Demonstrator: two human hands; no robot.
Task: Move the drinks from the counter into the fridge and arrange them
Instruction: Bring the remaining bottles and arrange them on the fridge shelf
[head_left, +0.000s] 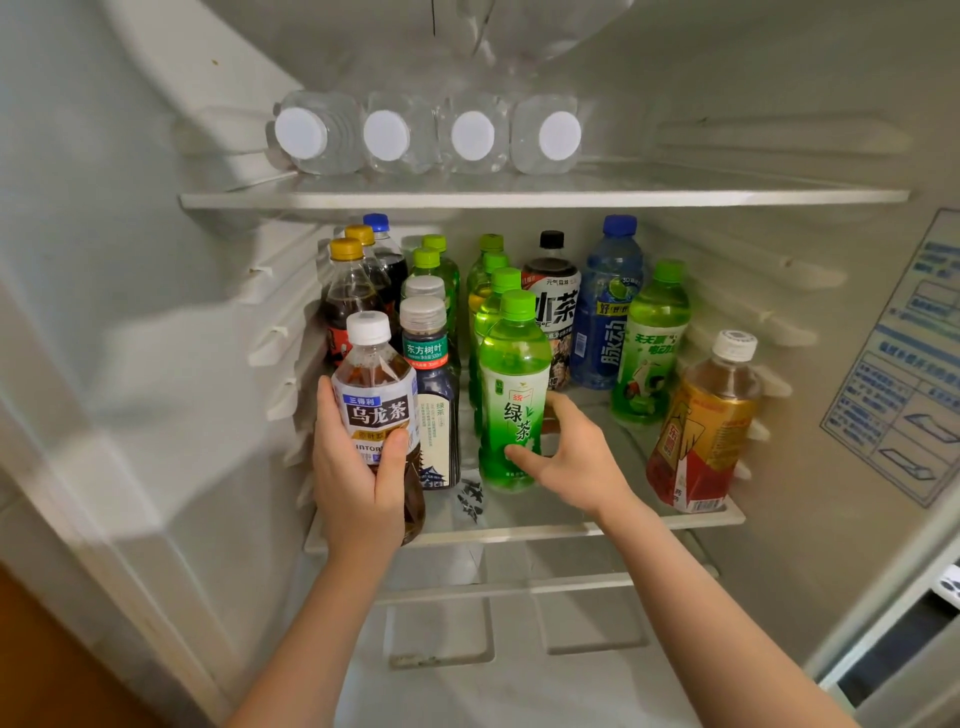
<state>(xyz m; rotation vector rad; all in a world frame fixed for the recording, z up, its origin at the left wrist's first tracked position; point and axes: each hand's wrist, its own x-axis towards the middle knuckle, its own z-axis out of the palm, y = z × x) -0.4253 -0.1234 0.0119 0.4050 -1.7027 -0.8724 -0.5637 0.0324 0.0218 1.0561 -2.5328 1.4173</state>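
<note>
The oolong tea bottle (376, 400) stands upright, long axis vertical, white cap up and label facing the camera. It is at the front left of the fridge's lower shelf (675, 514); whether its base rests on the glass cannot be told. The green tea bottle (511, 384) is upright too, green cap up, near the front middle of that shelf, heading a row of green-capped bottles.

Just behind the oolong tea bottle stand 2 cola bottles (348, 280) with yellow caps. Beside it, 2 dark tea bottles (428, 364) with grey caps fill the space between the 2 held bottles. Farther right are a black-capped bottle (553, 291), a blue bottle (608, 312), a pale green bottle (652, 343) and a red-and-gold bottle (706, 426) tilted toward the right wall. 4 water bottles (472, 135) lie on the upper shelf (727, 197), caps forward.

The left hand (353, 478) has its grip closed round the oolong tea bottle, thumb across the label. The right hand (576, 462) grips the green tea bottle low down, thumb in front, fingers behind.
</note>
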